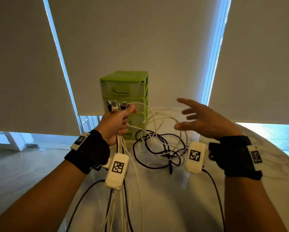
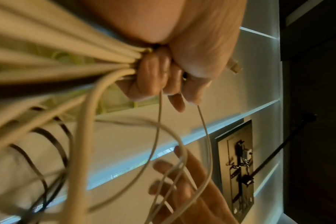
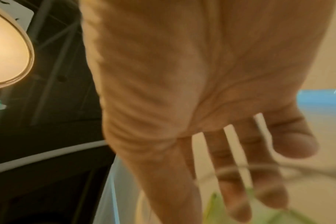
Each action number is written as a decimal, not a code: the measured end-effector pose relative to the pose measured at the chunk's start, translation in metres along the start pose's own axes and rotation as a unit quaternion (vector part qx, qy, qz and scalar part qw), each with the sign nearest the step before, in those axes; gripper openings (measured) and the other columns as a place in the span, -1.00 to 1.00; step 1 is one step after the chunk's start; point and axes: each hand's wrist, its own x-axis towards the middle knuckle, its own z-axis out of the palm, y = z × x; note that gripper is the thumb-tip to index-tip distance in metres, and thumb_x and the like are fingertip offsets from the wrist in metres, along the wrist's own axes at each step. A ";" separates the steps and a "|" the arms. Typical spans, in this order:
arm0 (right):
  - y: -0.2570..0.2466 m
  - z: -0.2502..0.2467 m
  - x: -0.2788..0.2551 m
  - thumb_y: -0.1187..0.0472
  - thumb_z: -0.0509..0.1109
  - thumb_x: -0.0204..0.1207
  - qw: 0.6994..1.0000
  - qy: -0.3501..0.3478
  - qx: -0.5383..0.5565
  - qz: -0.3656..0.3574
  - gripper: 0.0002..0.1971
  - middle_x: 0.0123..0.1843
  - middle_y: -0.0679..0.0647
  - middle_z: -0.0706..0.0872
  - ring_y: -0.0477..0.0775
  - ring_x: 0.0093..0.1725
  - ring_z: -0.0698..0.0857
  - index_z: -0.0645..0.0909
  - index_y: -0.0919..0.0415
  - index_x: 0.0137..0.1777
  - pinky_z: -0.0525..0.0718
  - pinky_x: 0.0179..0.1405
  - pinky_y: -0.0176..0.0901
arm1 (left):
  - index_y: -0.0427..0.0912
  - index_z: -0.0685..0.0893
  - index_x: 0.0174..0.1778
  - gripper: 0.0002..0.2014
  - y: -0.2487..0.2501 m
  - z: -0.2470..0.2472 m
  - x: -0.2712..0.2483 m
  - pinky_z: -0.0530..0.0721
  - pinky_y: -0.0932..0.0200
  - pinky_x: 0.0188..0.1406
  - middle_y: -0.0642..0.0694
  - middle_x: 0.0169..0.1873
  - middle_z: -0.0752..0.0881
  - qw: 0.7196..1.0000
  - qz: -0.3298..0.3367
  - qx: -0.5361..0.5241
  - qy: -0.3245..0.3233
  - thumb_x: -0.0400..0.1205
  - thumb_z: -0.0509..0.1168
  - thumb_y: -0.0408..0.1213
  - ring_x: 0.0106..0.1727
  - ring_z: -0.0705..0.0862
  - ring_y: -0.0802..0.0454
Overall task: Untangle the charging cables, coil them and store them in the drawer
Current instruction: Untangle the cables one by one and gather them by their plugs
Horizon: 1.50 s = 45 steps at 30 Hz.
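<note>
My left hand (image 1: pixel 119 120) grips a bunch of white and black charging cables (image 1: pixel 158 144) near their plug ends (image 1: pixel 117 105), raised in front of the green drawer unit (image 1: pixel 126 97). From the fist the cables hang down and loop in a tangle on the table. In the left wrist view the curled fingers (image 2: pixel 157 78) clamp the white cable bundle (image 2: pixel 67 60). My right hand (image 1: pixel 202 119) hovers to the right of the loops, fingers spread and holding nothing; the right wrist view shows its flat palm (image 3: pixel 192 75) with a blurred white cable (image 3: pixel 259 168) crossing beyond the fingers.
The drawer unit's drawers are all closed, and it stands at the far side of the white marble-patterned table (image 1: pixel 174 198). Roller blinds (image 1: pixel 140 39) cover the windows behind. The table's curved right edge (image 1: pixel 277 148) runs past my right wrist.
</note>
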 end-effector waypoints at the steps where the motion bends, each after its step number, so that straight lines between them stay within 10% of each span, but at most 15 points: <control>1: -0.009 0.008 0.000 0.00 0.60 0.35 0.999 -0.015 0.008 -0.045 -0.28 0.26 -0.09 0.62 -0.13 0.13 0.65 0.40 -0.26 0.50 0.58 0.05 -0.25 | -0.21 0.70 -0.13 -0.77 0.002 0.005 -0.002 0.12 0.33 -0.75 0.08 -0.61 0.18 1.000 0.012 -0.014 -0.013 0.64 0.31 -0.09 -0.67 0.14 0.22; 4: -0.032 0.044 0.004 0.04 0.55 0.45 0.990 -0.057 -0.057 -0.117 -0.53 0.09 -0.27 0.63 -0.32 0.01 0.61 0.59 -0.18 0.36 0.46 -0.10 -0.53 | -0.18 0.69 -0.15 -0.73 0.012 0.018 -0.011 0.13 0.34 -0.75 0.08 -0.63 0.22 0.997 0.055 -0.012 -0.049 0.50 0.36 -0.02 -0.68 0.13 0.21; 8: -0.035 0.074 0.012 -0.22 0.56 0.31 0.983 -0.055 -0.123 -0.122 -0.31 0.46 -0.03 0.43 0.08 0.44 0.44 0.43 -0.30 0.45 0.47 0.43 0.12 | -0.21 0.68 -0.07 -0.71 0.028 0.016 -0.022 0.18 0.35 -0.75 0.09 -0.64 0.28 0.993 0.102 0.007 -0.064 0.50 0.34 -0.04 -0.68 0.16 0.22; 11: -0.043 0.086 0.004 -0.25 0.59 0.25 0.971 0.064 -0.086 -0.216 -0.05 0.53 0.05 0.22 0.13 0.48 0.31 0.17 -0.30 0.61 0.39 0.45 0.20 | -0.27 0.65 -0.03 -0.71 0.038 0.012 -0.029 0.21 0.36 -0.75 0.11 -0.65 0.31 0.991 0.116 0.005 -0.063 0.55 0.33 -0.09 -0.68 0.19 0.24; 17: -0.040 0.099 -0.008 -0.02 0.52 0.35 0.857 0.296 -0.180 -0.382 -0.66 0.12 0.09 0.48 0.14 0.12 0.45 0.65 0.02 0.11 0.43 -0.03 -0.03 | -0.28 0.61 0.01 -0.71 0.053 0.010 -0.044 0.20 0.33 -0.72 0.11 -0.65 0.34 0.986 0.151 0.023 -0.064 0.51 0.38 -0.15 -0.67 0.20 0.21; 23: -0.021 0.081 0.004 0.00 0.43 0.49 0.941 0.134 -0.268 -0.158 -0.82 -0.08 0.02 0.54 0.13 0.03 0.54 0.74 0.03 0.00 0.58 -0.02 0.00 | -0.29 0.66 -0.06 -0.82 0.070 0.013 -0.060 0.14 0.36 -0.73 0.11 -0.64 0.24 0.985 0.147 -0.022 -0.093 0.54 0.37 -0.25 -0.66 0.13 0.22; 29: 0.019 0.034 0.022 -0.10 0.42 0.53 0.957 0.103 -0.267 0.036 -0.70 0.19 0.00 0.72 0.09 0.09 0.69 0.71 0.01 0.17 0.59 0.01 -0.16 | -0.18 0.68 -0.14 -0.86 0.088 -0.002 -0.070 0.15 0.37 -0.75 0.14 -0.67 0.26 0.979 0.176 -0.048 -0.095 0.53 0.34 -0.17 -0.70 0.15 0.26; 34: 0.042 0.007 0.021 -0.09 0.50 0.48 0.974 0.083 -0.151 0.144 -0.61 0.01 0.13 0.72 0.09 0.00 0.70 0.70 0.25 0.04 0.60 0.03 -0.17 | -0.15 0.63 -0.13 -0.92 0.085 -0.026 -0.054 0.14 0.37 -0.78 0.12 -0.68 0.21 0.984 0.156 -0.090 -0.015 0.64 0.29 -0.25 -0.73 0.12 0.26; 39: 0.067 -0.010 0.029 0.25 0.55 0.44 0.980 0.115 -0.039 0.159 -0.71 -0.15 0.20 0.77 0.06 -0.39 0.74 0.67 0.14 0.16 0.65 -0.47 -0.25 | -0.11 0.60 -0.07 -0.97 0.067 -0.046 -0.036 0.17 0.35 -0.76 0.13 -0.67 0.25 0.985 0.136 -0.098 0.037 0.66 0.32 -0.27 -0.70 0.16 0.23; 42: 0.088 -0.021 0.032 0.24 0.51 0.44 0.969 0.168 -0.100 0.154 -0.36 0.08 0.27 0.76 0.22 -0.09 0.77 0.39 -0.03 0.50 0.73 -0.01 -0.02 | -0.08 0.59 -0.17 -0.90 0.066 -0.054 -0.028 0.15 0.35 -0.76 0.14 -0.69 0.23 0.978 0.133 -0.129 0.095 0.66 0.32 -0.29 -0.71 0.16 0.24; 45: 0.091 -0.027 0.030 0.13 0.58 0.39 0.967 0.176 -0.108 0.147 -0.42 0.11 0.21 0.77 0.24 0.04 0.75 0.49 0.03 0.41 0.68 0.16 0.06 | -0.08 0.61 -0.21 -0.88 0.060 -0.065 -0.019 0.14 0.35 -0.75 0.14 -0.71 0.23 0.968 0.128 -0.143 0.164 0.65 0.34 -0.31 -0.72 0.16 0.23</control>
